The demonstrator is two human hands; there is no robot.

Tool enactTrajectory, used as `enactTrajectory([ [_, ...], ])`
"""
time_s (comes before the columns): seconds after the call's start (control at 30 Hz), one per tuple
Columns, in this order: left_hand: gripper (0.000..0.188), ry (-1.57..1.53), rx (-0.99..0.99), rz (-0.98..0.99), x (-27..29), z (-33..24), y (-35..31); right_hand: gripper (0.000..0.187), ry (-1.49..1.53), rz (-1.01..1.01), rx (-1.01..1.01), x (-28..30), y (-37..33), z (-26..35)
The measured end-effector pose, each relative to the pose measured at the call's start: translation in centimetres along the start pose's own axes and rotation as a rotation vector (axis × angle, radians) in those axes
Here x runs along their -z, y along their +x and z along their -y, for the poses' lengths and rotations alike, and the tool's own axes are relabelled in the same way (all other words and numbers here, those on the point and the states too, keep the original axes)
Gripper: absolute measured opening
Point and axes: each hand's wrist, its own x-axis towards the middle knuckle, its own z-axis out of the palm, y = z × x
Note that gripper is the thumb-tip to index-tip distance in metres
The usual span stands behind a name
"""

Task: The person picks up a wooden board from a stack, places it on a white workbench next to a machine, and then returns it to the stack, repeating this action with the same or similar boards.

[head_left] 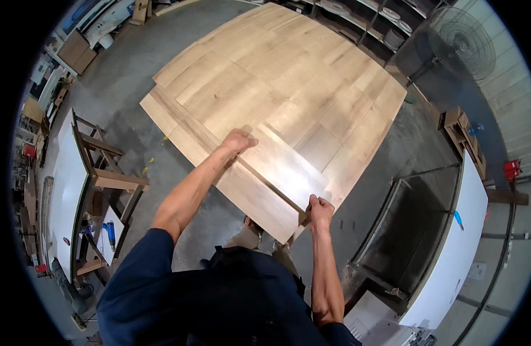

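Observation:
A light wood-grain plank [291, 170] spans between my hands, bright with glare and slightly tilted above the boards beneath. My left hand [239, 142] is closed around its left end, and my right hand [321, 211] grips the right end, thumb on top. Under and beyond it spreads a large wood-grain surface of fitted planks [259, 63]. Another plank [259, 199] lies along the near edge, closest to my body, with a dark gap between it and the held one. Further left, a plank piece [167, 112] continues that near row.
A white-topped wooden-legged table [66, 184] stands left, a blue heat-gun-like tool [110, 233] on its lower shelf. Right, a white-topped bench [455, 248] carries a blue-handled tool [458, 220]. A large fan [462, 43] and shelves [363, 23] stand at the far right.

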Motion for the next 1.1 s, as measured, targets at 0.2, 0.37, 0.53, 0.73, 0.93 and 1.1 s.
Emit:
enactTrajectory([
  [0.2, 0.043, -0.028, 0.027, 0.074, -2.0, -2.1, -1.7, 0.026, -0.026, -0.089, -0.004, 1.3, -0.2, 0.7],
  [0.37, 0.037, 0.022, 0.025, 0.025, -2.4, -2.8, -2.5, 0.024, -0.040, -0.018, -0.043, 1.9, 0.3, 0.3],
  [0.53, 0.045, 0.089, -0.142, -0.127, -3.4, -1.0, -3.0, 0.024, 0.099, -0.022, 0.030, 3.4, 0.0, -1.4],
  [0.73, 0.056, 0.252, -0.409, -0.600, -4.3, 6.2, -8.6, 0.032, 0.303, 0.204, 0.019, 12.0, -4.3, -5.5],
  [0.93, 0.037, -0.175, -0.467, -0.350, -21.6, 2.0, -22.2, 0.026, 0.393, -0.088, -0.119, 29.1, -7.6, -12.5],
  [1.1, 0.031, 0.016, -0.362, 0.334, -38.3, -2.0, -29.1, 0.022, 0.361, -0.404, -0.071, 42.0, -10.1, -16.4],
])
